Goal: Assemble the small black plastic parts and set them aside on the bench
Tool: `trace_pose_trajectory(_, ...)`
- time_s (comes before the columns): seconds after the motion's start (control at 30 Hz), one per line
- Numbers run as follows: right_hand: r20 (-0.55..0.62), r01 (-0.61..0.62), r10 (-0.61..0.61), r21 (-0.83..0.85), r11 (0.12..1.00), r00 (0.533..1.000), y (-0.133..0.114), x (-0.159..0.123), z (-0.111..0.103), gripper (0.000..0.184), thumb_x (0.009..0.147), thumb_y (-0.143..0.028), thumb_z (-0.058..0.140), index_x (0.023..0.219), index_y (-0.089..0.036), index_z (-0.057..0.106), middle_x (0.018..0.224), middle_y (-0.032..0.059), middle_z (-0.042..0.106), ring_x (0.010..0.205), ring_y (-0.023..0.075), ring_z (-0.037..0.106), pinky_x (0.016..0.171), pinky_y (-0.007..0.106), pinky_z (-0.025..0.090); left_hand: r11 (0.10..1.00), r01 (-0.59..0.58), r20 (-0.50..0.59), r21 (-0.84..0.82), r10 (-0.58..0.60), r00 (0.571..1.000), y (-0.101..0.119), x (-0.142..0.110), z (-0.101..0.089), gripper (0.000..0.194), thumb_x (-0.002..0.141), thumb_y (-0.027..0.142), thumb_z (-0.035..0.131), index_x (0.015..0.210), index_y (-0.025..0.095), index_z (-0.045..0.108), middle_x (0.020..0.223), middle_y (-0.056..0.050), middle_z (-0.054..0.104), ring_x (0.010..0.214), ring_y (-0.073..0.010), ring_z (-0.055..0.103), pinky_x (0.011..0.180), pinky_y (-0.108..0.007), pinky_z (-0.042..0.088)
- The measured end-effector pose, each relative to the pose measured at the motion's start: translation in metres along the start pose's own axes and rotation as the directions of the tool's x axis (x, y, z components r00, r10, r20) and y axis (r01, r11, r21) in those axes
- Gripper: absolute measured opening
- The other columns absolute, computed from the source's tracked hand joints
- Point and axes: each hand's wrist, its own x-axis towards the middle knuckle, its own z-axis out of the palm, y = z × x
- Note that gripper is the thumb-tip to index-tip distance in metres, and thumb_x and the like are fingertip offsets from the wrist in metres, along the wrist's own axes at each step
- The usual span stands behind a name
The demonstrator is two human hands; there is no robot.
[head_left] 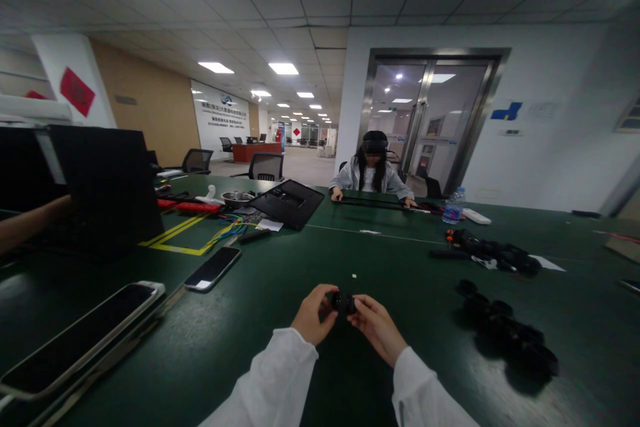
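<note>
Between my two hands, above the green tabletop, is a small round black part; its exact kind does not show. My left hand grips it from the left with thumb and fingers. From the right, my right hand pinches its other side with thumb and forefinger. Several similar black round parts lie in a loose row to the right of my hands. A tiny pale scrap sits on the table just beyond my fingers.
Left are a phone, a larger device with a dark screen, cables and a black panel. A water bottle and more black parts are at right. Across the table, a person holds a long dark bar.
</note>
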Motion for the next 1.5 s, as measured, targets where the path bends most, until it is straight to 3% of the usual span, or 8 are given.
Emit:
trace_pose_trajectory(0.27, 0.045, -0.010, 0.012, -0.045, 0.999, 0.999, -0.005, -0.005, 0.004, 0.022, 0.065, -0.030, 0.062, 0.081, -0.016, 0.057, 0.069, 0.0004, 0.058, 0.060, 0.0101, 0.055, 0.059, 0.024, 0.041, 0.983, 0.137, 0.003, 0.123, -0.138, 0.990, 0.003, 0.001, -0.006, 0.029, 0.073, 0.031, 0.052, 0.100, 0.019, 0.053, 0.076, -0.002, 0.057, 0.064, -0.0133, 0.053, 0.060, -0.025, 0.045)
trace_pose_trajectory(0.47, -0.040, -0.014, 0.014, -0.005, 1.000, 0.999, -0.007, -0.005, 0.008, 0.022, 0.062, -0.033, 0.064, 0.074, -0.016, 0.058, 0.063, -0.0010, 0.057, 0.057, 0.0102, 0.054, 0.058, 0.025, 0.041, 0.985, 0.113, 0.056, 0.131, -0.121, 0.991, -0.002, 0.001, -0.002, 0.046, 0.067, 0.020, 0.058, 0.111, 0.020, 0.047, 0.073, 0.000, 0.056, 0.056, -0.0092, 0.049, 0.056, -0.022, 0.044)
trace_pose_trajectory(0.67, -0.029, -0.016, 0.016, -0.015, 1.000, 0.999, -0.007, -0.005, 0.005, 0.021, 0.064, -0.033, 0.062, 0.076, -0.017, 0.058, 0.067, 0.0000, 0.057, 0.061, 0.0112, 0.054, 0.060, 0.026, 0.041, 0.982, 0.123, 0.061, 0.146, -0.134, 0.989, -0.003, 0.001, -0.001, 0.037, 0.070, 0.022, 0.055, 0.106, 0.019, 0.049, 0.071, 0.001, 0.057, 0.058, -0.0099, 0.051, 0.058, -0.022, 0.043)
trace_pose_trajectory(0.83, 0.032, -0.006, 0.008, -0.056, 0.998, 0.999, -0.008, -0.007, 0.006, 0.023, 0.065, -0.033, 0.062, 0.080, -0.017, 0.057, 0.072, 0.0003, 0.057, 0.061, 0.0105, 0.054, 0.060, 0.026, 0.041, 0.962, 0.125, 0.005, 0.243, -0.130, 0.992, 0.001, 0.002, -0.006, 0.023, 0.072, 0.038, 0.052, 0.071, 0.015, 0.055, 0.066, 0.000, 0.055, 0.057, -0.0110, 0.051, 0.054, -0.023, 0.042)
trace_pose_trajectory(1.0, 0.018, -0.015, 0.017, -0.097, 0.995, 1.000, -0.012, -0.009, 0.010, 0.025, 0.061, -0.032, 0.065, 0.079, -0.017, 0.057, 0.073, -0.0001, 0.058, 0.062, 0.0111, 0.055, 0.060, 0.026, 0.041, 0.979, -0.010, -0.066, 0.202, 0.024, 0.998, 0.001, 0.005, -0.007, 0.031, 0.077, 0.027, 0.047, 0.049, 0.014, 0.045, 0.084, -0.006, 0.055, 0.073, -0.0132, 0.053, 0.069, -0.028, 0.043)
trace_pose_trajectory(1.23, -0.018, 0.022, -0.022, -0.017, 1.000, 1.000, -0.003, -0.003, 0.004, 0.023, 0.062, -0.033, 0.064, 0.077, -0.017, 0.058, 0.067, -0.0004, 0.057, 0.057, 0.0097, 0.053, 0.057, 0.025, 0.040, 0.999, 0.003, -0.053, 0.043, -0.001, 0.999, 0.008, 0.001, -0.003, 0.027, 0.060, 0.020, 0.063, 0.079, 0.017, 0.045, 0.105, -0.008, 0.046, 0.072, -0.0140, 0.052, 0.051, -0.022, 0.045)
trace_pose_trajectory(1.37, -0.031, 0.009, -0.009, 0.003, 1.000, 0.999, -0.003, -0.003, 0.004, 0.023, 0.062, -0.033, 0.064, 0.078, -0.017, 0.058, 0.069, -0.0003, 0.057, 0.059, 0.0103, 0.054, 0.059, 0.025, 0.040, 0.998, 0.007, -0.010, 0.057, -0.007, 1.000, 0.007, 0.001, -0.001, 0.035, 0.064, 0.011, 0.055, 0.098, 0.019, 0.046, 0.103, -0.007, 0.048, 0.074, -0.0138, 0.053, 0.056, -0.023, 0.046)
trace_pose_trajectory(1.5, -0.015, 0.023, -0.024, -0.020, 1.000, 1.000, -0.009, -0.008, 0.008, 0.021, 0.062, -0.028, 0.065, 0.078, -0.018, 0.058, 0.073, -0.0006, 0.057, 0.063, 0.0100, 0.053, 0.061, 0.025, 0.040, 0.988, 0.021, -0.011, 0.155, -0.020, 1.000, 0.003, 0.002, -0.003, 0.031, 0.069, 0.024, 0.057, 0.099, 0.019, 0.052, 0.092, -0.006, 0.055, 0.075, -0.0156, 0.053, 0.063, -0.026, 0.046)
